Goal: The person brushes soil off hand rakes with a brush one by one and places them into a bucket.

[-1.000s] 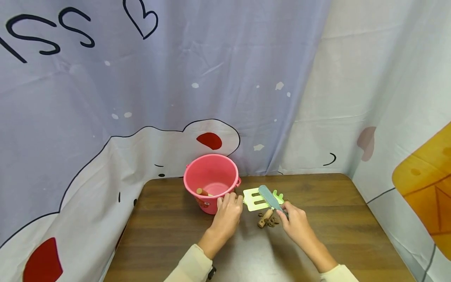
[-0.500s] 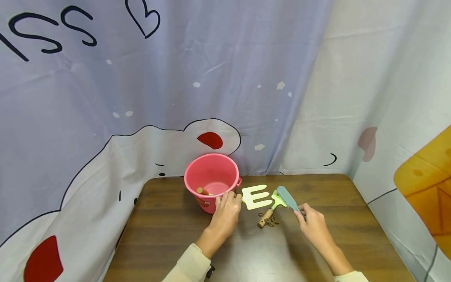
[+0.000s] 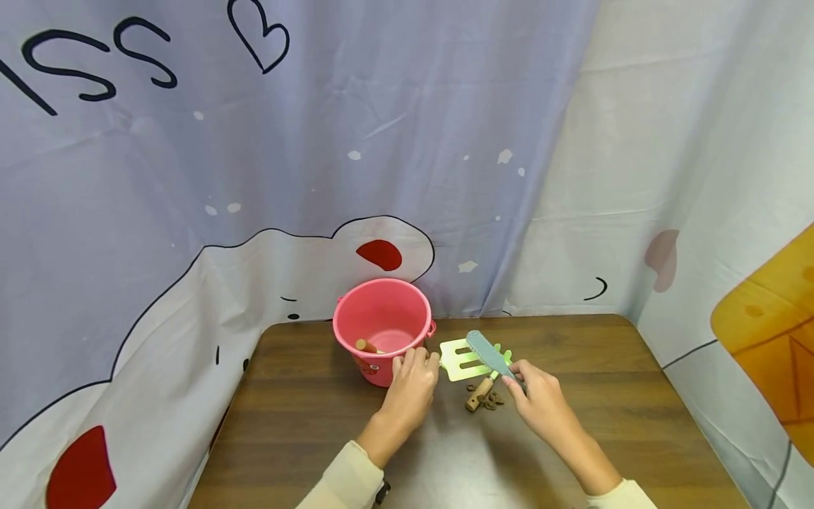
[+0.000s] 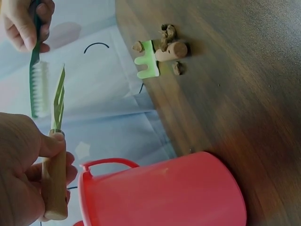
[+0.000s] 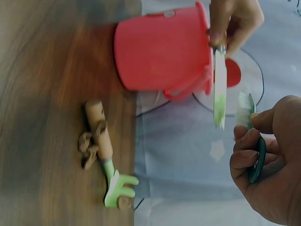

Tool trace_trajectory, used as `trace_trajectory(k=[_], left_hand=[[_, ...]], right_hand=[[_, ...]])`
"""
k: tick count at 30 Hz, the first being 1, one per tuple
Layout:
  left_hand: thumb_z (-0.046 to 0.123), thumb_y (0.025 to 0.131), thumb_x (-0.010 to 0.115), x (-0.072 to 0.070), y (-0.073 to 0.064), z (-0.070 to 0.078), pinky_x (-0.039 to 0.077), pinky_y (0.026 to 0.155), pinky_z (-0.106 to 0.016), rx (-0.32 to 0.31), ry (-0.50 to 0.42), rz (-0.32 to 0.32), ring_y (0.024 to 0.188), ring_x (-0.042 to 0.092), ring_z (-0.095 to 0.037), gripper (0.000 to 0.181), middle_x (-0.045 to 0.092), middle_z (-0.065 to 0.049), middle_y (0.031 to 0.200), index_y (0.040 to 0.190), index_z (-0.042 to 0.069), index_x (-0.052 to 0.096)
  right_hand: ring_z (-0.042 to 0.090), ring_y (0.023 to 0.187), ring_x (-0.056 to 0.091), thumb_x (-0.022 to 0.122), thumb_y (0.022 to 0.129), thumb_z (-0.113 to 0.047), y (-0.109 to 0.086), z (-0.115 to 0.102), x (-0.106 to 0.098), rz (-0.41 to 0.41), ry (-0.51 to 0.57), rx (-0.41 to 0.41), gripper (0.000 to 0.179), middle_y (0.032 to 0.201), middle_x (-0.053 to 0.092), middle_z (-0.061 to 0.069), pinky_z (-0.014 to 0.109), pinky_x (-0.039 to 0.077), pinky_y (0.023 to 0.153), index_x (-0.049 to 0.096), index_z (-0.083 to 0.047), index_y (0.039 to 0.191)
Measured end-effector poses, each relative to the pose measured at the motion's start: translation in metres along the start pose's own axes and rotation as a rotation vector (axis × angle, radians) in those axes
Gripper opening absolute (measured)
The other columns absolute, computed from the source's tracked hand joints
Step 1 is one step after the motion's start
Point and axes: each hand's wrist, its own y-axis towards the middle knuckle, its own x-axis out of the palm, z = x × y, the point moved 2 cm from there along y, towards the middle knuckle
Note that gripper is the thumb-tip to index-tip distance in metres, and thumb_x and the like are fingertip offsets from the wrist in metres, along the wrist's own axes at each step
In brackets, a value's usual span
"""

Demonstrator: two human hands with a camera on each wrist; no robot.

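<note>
My left hand grips the wooden handle of a pale green toy garden fork, held in the air beside the pink bucket. In the left wrist view the fork's wooden handle lies between thumb and fingers. My right hand holds a dark green brush with white bristles. In the head view the brush overlaps the fork's tines; the right wrist view shows a gap between the bristles and the fork. Below lies a small green hand rake with a wooden handle, among several brown clumps.
The pink bucket stands at the table's back left, with a wooden handle inside and its own handle hanging down. A brown wooden table lies beneath. A printed curtain hangs behind the table's far edge.
The brush went right, off the fork, by half a second ago, then came back left over the tines. The left hand stays by the bucket, and the fork has turned slightly.
</note>
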Motion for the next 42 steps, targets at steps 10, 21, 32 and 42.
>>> trace_trajectory(k=[10,21,32,42], left_hand=[[0.006,0.087,0.071,-0.001,0.001,0.001,0.036,0.072,-0.036,-0.003,0.018,0.013,0.084,0.055,-0.022,0.016,0.059,-0.005,0.09,0.101,0.008,0.065],[0.004,0.085,0.072,0.002,-0.001,0.0,0.036,0.072,-0.037,-0.019,-0.01,0.037,0.085,0.055,-0.022,0.015,0.06,-0.005,0.091,0.096,0.009,0.063],[-0.001,0.082,0.072,-0.008,0.0,-0.006,0.038,0.072,-0.038,-0.044,-0.012,0.053,0.09,0.058,-0.023,0.021,0.063,-0.006,0.095,0.1,0.007,0.065],[-0.003,0.076,0.075,-0.006,0.0,-0.011,0.038,0.07,-0.037,-0.045,-0.012,0.06,0.087,0.059,-0.023,0.026,0.064,-0.006,0.094,0.099,0.006,0.065]], right_hand=[[0.007,0.066,0.055,0.076,0.087,0.001,-0.001,-0.015,0.014,-0.067,0.047,-0.003,0.012,0.075,0.065,0.003,0.021,0.049,0.055,0.066,-0.003,0.091],[0.014,0.071,0.065,0.076,0.088,0.0,-0.006,0.008,0.004,-0.061,0.006,0.027,0.009,0.082,0.072,0.012,0.027,0.056,0.058,0.068,0.0,0.092],[0.009,0.064,0.058,0.069,0.095,-0.002,-0.024,0.05,-0.011,-0.139,0.007,0.186,0.009,0.078,0.07,0.007,0.021,0.048,0.053,0.067,0.006,0.1],[0.016,0.071,0.066,0.068,0.097,-0.005,-0.017,0.054,-0.015,-0.134,0.025,0.221,0.012,0.084,0.073,0.01,0.025,0.052,0.058,0.067,0.005,0.104]])
